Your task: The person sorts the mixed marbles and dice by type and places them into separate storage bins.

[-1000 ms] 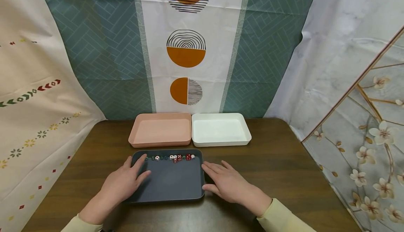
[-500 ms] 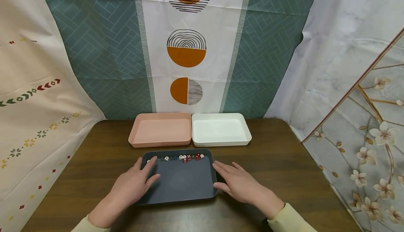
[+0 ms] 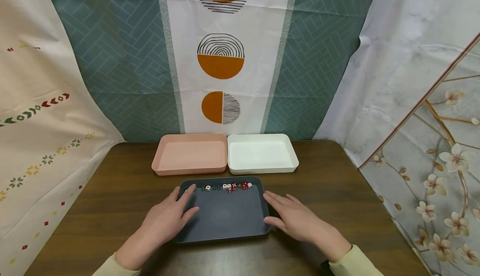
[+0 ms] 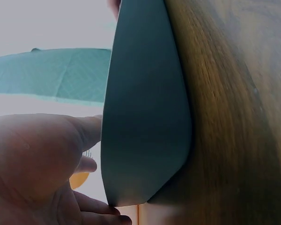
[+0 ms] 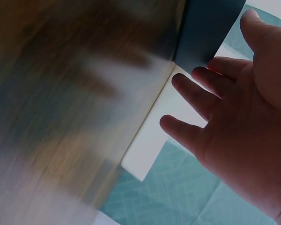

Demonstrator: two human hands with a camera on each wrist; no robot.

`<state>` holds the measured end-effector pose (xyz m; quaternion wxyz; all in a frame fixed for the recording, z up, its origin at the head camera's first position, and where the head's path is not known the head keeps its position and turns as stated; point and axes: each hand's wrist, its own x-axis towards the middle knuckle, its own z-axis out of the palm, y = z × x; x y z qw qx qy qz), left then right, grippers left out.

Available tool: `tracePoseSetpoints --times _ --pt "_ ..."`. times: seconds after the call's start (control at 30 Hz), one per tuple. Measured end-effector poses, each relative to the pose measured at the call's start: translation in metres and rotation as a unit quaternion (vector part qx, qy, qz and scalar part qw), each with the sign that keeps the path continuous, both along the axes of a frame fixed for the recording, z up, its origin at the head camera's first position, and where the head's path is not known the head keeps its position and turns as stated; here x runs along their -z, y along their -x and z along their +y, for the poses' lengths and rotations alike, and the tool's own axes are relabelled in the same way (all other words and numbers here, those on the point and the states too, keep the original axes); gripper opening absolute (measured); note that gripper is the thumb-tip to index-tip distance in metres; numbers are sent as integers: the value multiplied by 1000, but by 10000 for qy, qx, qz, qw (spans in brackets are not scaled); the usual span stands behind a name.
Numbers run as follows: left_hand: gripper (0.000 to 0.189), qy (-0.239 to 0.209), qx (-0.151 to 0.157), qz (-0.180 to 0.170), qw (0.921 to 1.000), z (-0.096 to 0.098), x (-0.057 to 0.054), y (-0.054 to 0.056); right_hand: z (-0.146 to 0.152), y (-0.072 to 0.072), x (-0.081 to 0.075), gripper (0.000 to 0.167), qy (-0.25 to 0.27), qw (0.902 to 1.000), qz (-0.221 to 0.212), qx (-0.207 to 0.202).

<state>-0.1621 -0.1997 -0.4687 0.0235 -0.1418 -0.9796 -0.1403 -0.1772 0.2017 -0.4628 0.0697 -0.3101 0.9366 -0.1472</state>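
A dark grey tray [image 3: 226, 214] lies on the table, with a row of small dice [image 3: 234, 187] along its far inner side. The dice are red, white and dark green. My left hand [image 3: 163, 222] rests at the tray's left rim, fingers extended and spread, covering part of that edge. At the opposite rim is my right hand [image 3: 298, 222], its fingers straight and the fingertips against the side or very close to it. The left wrist view shows the tray's outer wall [image 4: 145, 103] beside the hand. In the right wrist view the fingers [image 5: 192, 91] are loosely spread near the tray's corner.
Behind the grey tray stand a pink tray [image 3: 191, 155] and a white tray [image 3: 262, 154], side by side. The wooden table [image 3: 318, 184] meets a patterned cloth backdrop [image 3: 142, 80] at its far edge, with hanging cloths left and right.
The grey tray with its dice has slid to the right across the table. Both hands have moved right along with it, staying at its two sides. The pink and white trays stay put.
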Motion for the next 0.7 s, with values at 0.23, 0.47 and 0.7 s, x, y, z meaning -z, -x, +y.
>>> tracePoseSetpoints --times 0.23,0.47,0.7 --pt "74 -25 47 -21 10000 9 -1 4 10 -1 -2 78 47 9999 -74 116" --pt "74 -99 108 -76 9999 15 1 7 18 -3 -4 80 50 9996 -117 237" --pt "74 -164 234 6 9996 20 4 10 25 -6 -5 82 -16 9995 -59 306"
